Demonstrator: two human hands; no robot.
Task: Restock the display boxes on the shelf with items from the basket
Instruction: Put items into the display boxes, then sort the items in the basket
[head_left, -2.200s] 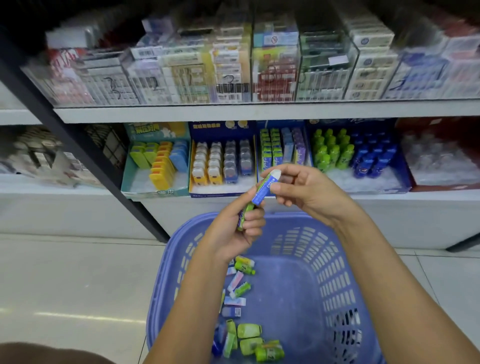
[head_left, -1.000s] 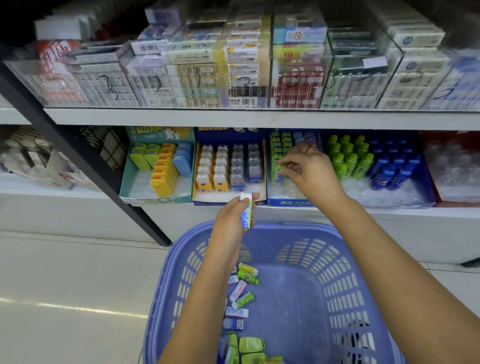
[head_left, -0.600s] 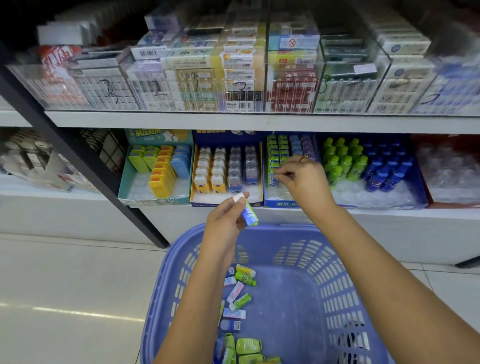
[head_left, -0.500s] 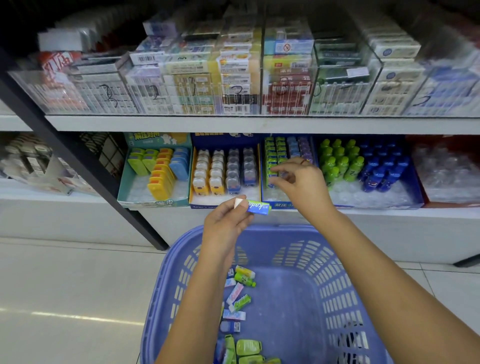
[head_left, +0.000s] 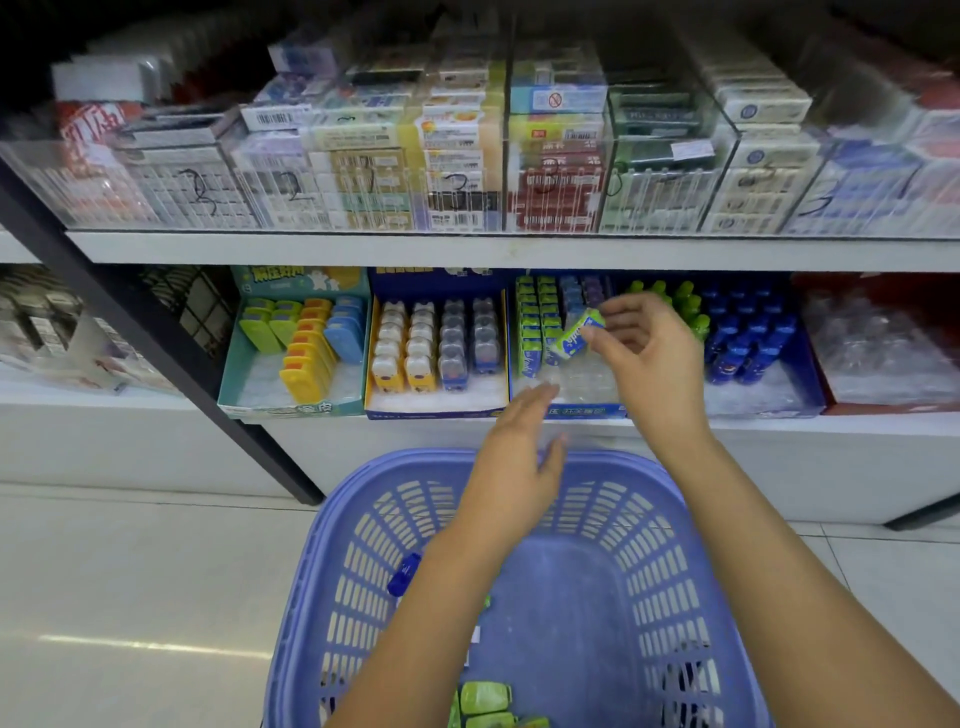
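Green-and-blue pack (head_left: 574, 336) in the right grip (head_left: 649, 358), pinch-tight, at the display box (head_left: 582, 412); left grip (head_left: 519, 457) slack, empty, above basket (head_left: 363, 571).

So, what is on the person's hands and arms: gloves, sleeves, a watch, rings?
No gloves on the left hand or the right hand. The left forearm and right forearm are bare as far as the frame shows: no sleeve, watch or wristband in view. Both hands are blurred, so I cannot tell whether a ring is worn.
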